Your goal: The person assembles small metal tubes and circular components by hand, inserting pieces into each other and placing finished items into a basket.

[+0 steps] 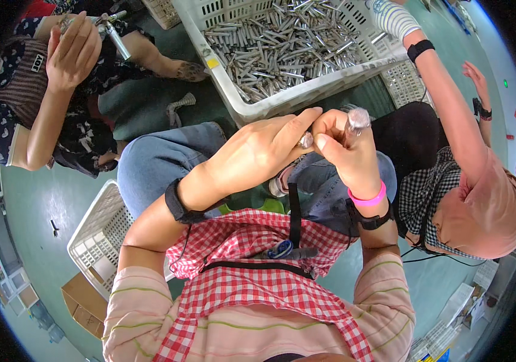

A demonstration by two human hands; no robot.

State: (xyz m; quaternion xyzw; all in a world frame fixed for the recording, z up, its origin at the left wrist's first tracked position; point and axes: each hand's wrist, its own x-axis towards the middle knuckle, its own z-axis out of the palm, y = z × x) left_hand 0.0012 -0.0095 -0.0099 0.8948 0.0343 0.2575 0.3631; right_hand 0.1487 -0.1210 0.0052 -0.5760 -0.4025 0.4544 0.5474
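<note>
1. Seen from above, a person in a pink striped top and a red checked apron sits with both hands raised over their lap, knees in blue jeans below.
2. The left hand (252,154) reaches across from the left. Its fingers (297,123) are closed on a small shiny metal piece (305,140), pinched where the two hands meet.
3. The right hand (348,151) (it has a pink band and a black strap at the wrist) is curled into a closed grip around a short metal tube (357,119), which stands upright out of the top of the fist.
4. Just beyond the hands sits a large white plastic crate (282,99), heaped with many similar metal tubes (282,45).
5. A second, smaller white basket (98,241) rests on the green floor (34,205) by the person's left knee.
6. Two other people sit close by: one at upper left holding up some metal parts, one at right stretching an arm toward the crate.
7. Risk, as a judgement: the small piece is held only at the fingertips, so a slip could drop it into the lap or onto the floor. The neighbour's reaching arm passes near and could jog the right hand.
</note>
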